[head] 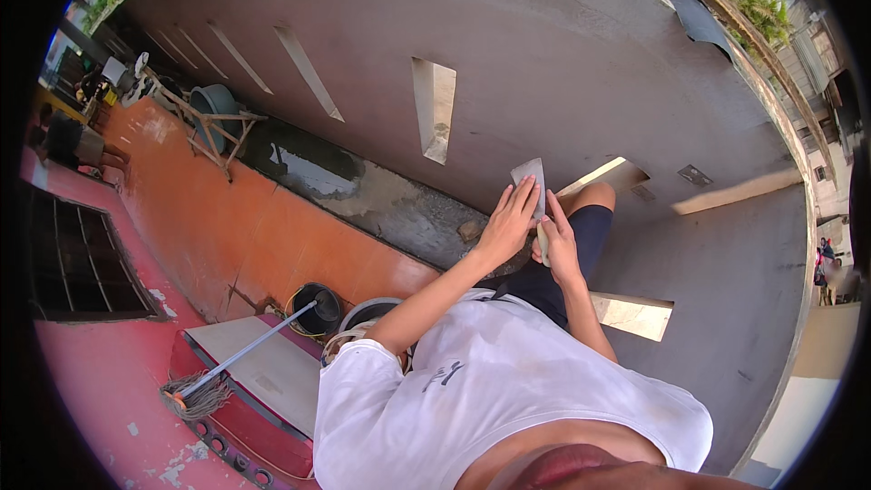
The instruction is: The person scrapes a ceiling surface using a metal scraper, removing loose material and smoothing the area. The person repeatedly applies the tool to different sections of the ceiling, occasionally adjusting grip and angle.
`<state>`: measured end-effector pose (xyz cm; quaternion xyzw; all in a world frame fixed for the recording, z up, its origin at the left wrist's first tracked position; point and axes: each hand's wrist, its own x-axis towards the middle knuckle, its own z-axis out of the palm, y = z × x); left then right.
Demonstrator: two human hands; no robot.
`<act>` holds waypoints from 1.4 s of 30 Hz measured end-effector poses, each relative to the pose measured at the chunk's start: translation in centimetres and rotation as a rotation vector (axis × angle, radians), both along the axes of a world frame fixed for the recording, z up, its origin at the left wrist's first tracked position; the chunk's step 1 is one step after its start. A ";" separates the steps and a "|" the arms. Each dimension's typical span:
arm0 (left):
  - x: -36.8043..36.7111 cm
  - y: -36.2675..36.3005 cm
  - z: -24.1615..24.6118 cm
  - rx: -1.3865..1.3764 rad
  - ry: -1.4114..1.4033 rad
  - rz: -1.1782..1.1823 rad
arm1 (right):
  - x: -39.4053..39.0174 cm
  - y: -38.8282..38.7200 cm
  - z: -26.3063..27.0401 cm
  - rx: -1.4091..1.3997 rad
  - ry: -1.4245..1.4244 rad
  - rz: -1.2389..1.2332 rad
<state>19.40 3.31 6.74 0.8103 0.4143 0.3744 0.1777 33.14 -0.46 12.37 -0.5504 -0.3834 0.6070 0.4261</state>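
Note:
A scraper with a flared flat metal blade point(537, 169) and a pale handle point(542, 246) is held in front of my lap, blade pointing towards the grey wall. My right hand point(563, 248) grips the handle, with its index finger stretched along the blade's side. Across the blade's face lie the extended fingers of my left hand point(507, 230). The left thumb is mostly hidden, so whether it pinches the blade is unclear. Close beyond both hands rises the smooth grey plastered wall point(544, 82), pierced by slanted slots point(435, 109).
Orange floor point(306, 238) borders a wet concrete strip point(381, 197) holding a stone chunk point(469, 230). To my left are a black bucket point(321, 313), another container point(367, 309) and a mop point(204, 391). Farther off stand a wooden trestle point(216, 129), a blue-grey tub point(218, 109) and a person point(71, 139).

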 end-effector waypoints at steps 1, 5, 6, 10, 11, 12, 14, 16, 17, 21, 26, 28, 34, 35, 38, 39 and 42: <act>0.2 1.3 1.4 0.053 0.004 -0.005 | 0.5 0.6 1.0 0.055 -0.039 -0.022; 0.6 7.0 7.0 0.341 0.030 -0.028 | 0.8 3.6 5.7 0.222 0.027 -0.019; 0.5 8.6 8.2 0.435 0.038 -0.031 | 0.8 4.2 6.5 0.234 0.060 -0.018; 1.3 14.2 11.8 0.634 -0.051 -0.072 | 0.0 6.3 8.5 0.289 0.148 -0.087; 1.6 15.1 12.4 0.655 -0.095 -0.059 | -0.2 7.1 8.9 0.314 0.190 -0.100; 1.8 16.1 12.9 0.676 -0.137 -0.046 | -0.3 7.9 9.1 0.340 0.233 -0.114; 1.5 17.6 14.1 0.723 -0.099 -0.043 | -1.0 9.6 9.6 0.376 0.312 -0.129; 1.0 18.9 15.3 0.767 -0.075 -0.007 | -1.7 11.1 9.7 0.394 0.374 -0.108; 0.9 19.4 15.8 0.774 -0.066 -0.010 | -2.0 11.8 9.7 0.403 0.404 -0.096; 1.7 21.1 17.4 0.825 -0.059 -0.008 | -2.1 13.5 10.0 0.432 0.492 -0.148; 2.2 21.9 17.5 0.881 -0.052 0.013 | -1.6 14.1 9.8 0.420 0.526 -0.144; 2.4 21.9 17.5 0.881 -0.047 0.019 | -1.3 13.9 10.0 0.410 0.568 -0.128; 2.8 22.0 17.5 0.903 -0.008 0.064 | 0.7 14.5 9.3 0.393 0.503 -0.071; 2.8 22.1 17.8 0.908 -0.007 0.078 | 0.7 14.7 9.8 0.392 0.519 -0.057; 3.1 22.7 18.9 0.952 -0.071 0.119 | 0.2 15.1 10.7 0.385 0.575 -0.028; 3.1 22.5 18.9 0.931 -0.045 0.110 | -0.2 15.2 10.4 0.389 0.605 -0.026; 2.7 21.7 18.6 0.896 0.030 0.064 | -0.8 14.6 8.7 0.399 0.711 -0.042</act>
